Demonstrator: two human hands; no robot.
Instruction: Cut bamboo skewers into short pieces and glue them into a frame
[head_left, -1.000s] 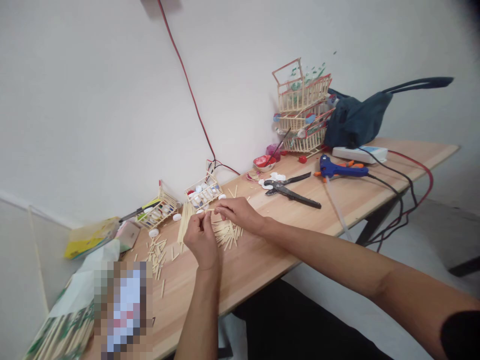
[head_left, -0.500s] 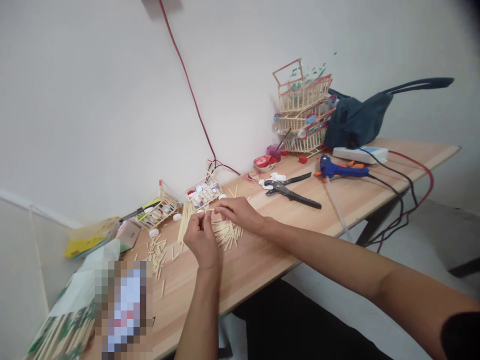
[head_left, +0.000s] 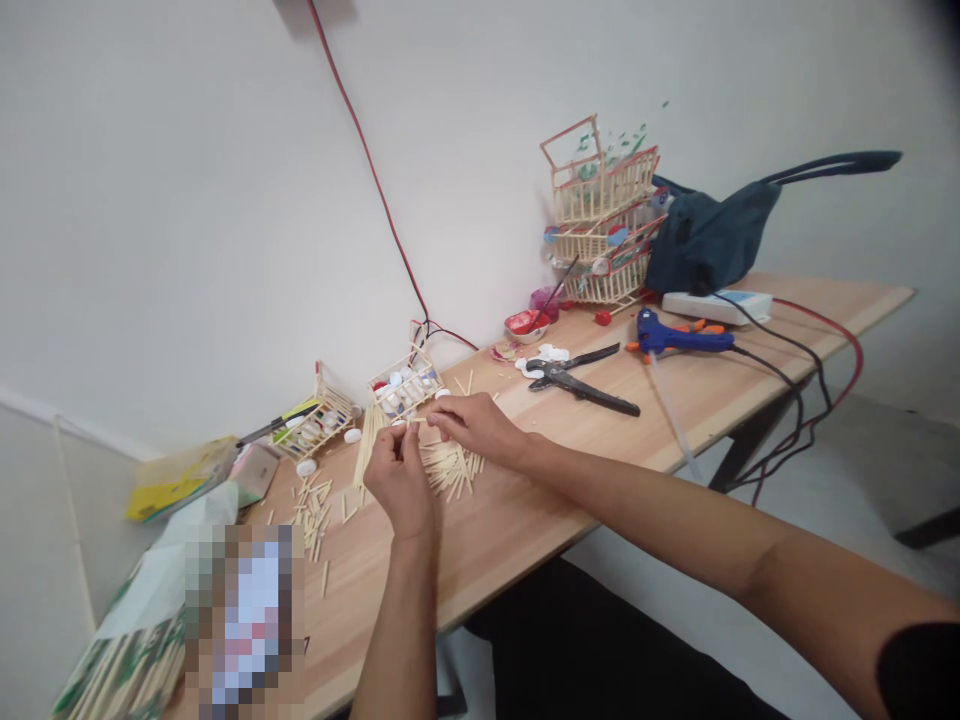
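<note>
Over the pile of short wooden sticks [head_left: 454,470], my two hands meet fingertip to fingertip. My left hand [head_left: 401,475] is closed in a pinch on a short, pale wooden stick [head_left: 419,421]. From the other side my right hand [head_left: 476,425] has its thumb and fingers pinched at the stick's far end, though its fingertips partly hide the contact. Longer wooden sticks [head_left: 369,445] lie in a bundle just behind my left hand. More short pieces [head_left: 313,510] are scattered to its left.
Stick baskets [head_left: 405,388] with small bottles stand by the wall; taller baskets [head_left: 600,190] are stacked farther right. Black cutting pliers [head_left: 577,382], a red paint dish [head_left: 527,325] and a blue glue gun [head_left: 682,335] with trailing cables lie to the right. A dark bag [head_left: 709,240] sits behind.
The whole view has shifted slightly to the left. Both hands keep almost the same pose around the stick, and the objects on the table stay in place.
</note>
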